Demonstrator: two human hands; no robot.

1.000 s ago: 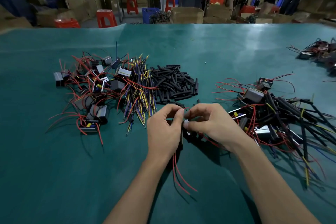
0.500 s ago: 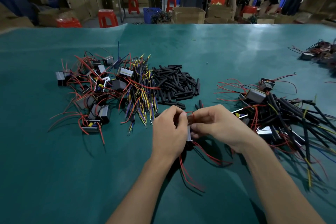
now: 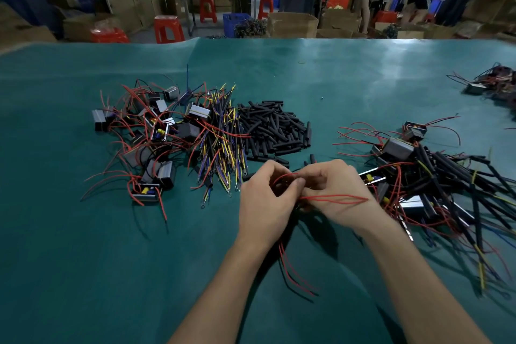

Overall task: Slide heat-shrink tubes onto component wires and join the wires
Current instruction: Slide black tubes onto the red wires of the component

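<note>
Both hands meet at centre, above the green surface (image 3: 83, 260). Left hand (image 3: 265, 204) and right hand (image 3: 335, 198) each pinch thin red wires (image 3: 335, 199) between curled fingertips; wire ends trail below the wrists. Any component in the grip is hidden. Heat-shrink tubes (image 3: 273, 128) lie heaped just beyond the hands, unsleeved components (image 3: 156, 134) to the left, sleeved components (image 3: 435, 176) to the right.

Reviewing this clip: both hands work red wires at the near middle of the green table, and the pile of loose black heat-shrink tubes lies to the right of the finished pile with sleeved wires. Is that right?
Not quite. The head view shows the black tubes left of the finished pile, between it and the bundle of yellow and blue wires. The rest holds: the left hand and right hand work red wires on the green table.
</note>
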